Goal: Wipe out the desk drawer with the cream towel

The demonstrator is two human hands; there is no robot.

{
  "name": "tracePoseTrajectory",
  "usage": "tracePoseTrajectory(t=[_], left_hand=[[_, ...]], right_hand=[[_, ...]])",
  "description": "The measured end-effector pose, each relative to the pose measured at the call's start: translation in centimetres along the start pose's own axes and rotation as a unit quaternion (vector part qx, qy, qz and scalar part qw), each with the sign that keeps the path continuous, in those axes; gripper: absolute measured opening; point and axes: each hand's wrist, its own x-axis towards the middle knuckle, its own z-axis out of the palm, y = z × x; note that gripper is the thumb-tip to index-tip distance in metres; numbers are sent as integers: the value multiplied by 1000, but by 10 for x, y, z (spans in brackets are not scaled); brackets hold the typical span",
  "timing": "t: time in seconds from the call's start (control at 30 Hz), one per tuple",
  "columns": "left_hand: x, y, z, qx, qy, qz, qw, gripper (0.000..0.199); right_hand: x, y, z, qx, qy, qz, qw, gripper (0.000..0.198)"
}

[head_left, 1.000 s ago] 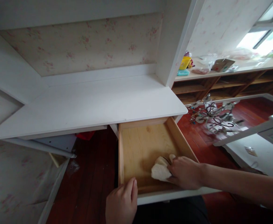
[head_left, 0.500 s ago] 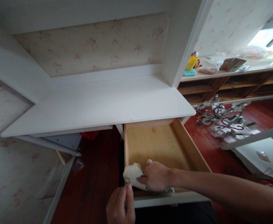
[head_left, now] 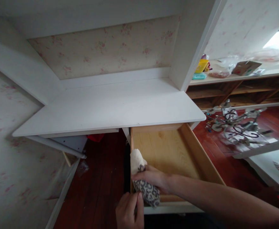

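Observation:
A wooden drawer (head_left: 173, 149) is pulled out from beneath the white desk (head_left: 110, 105). My right hand (head_left: 151, 178) grips a cloth (head_left: 149, 192), cream on one side and grey-patterned on the other, and presses it into the drawer's near left corner. Part of the cloth lies against the left side wall. At the drawer's front left corner, my left hand (head_left: 130, 210) is closed, thumb against fingers, and appears to hold the drawer's front edge. Its fingertips are close to the cloth's lower end.
On the red wood floor at right lies a chandelier (head_left: 239, 124) with glass parts. Behind it, a low wooden shelf unit (head_left: 216, 90) carries a yellow container (head_left: 202, 65), plastic bags and a cardboard box (head_left: 246, 67). A white panel (head_left: 270, 162) is at far right.
My right hand has shifted the cloth along the drawer's left side, and its grey-patterned face now shows. My left hand stays at the corner. The view has shifted slightly.

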Motion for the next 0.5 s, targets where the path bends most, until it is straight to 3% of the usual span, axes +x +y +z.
tracePoseTrajectory(t=[0.1, 0.17, 0.27, 0.5], left_hand=[[-2, 0, 0, 3, 6, -2, 1000, 21], [-2, 1, 1, 9, 10, -3, 1000, 20], [0, 1, 3, 15, 9, 1, 1000, 19], [0, -1, 6, 43, 25, 13, 999, 20]], right_hand=[[3, -1, 6, -22, 9, 7, 1000, 17], [8, -5, 5, 35, 45, 22, 998, 9], [23, -17, 0, 97, 73, 27, 992, 19], [85, -84, -25, 25, 154, -35, 987, 22]])
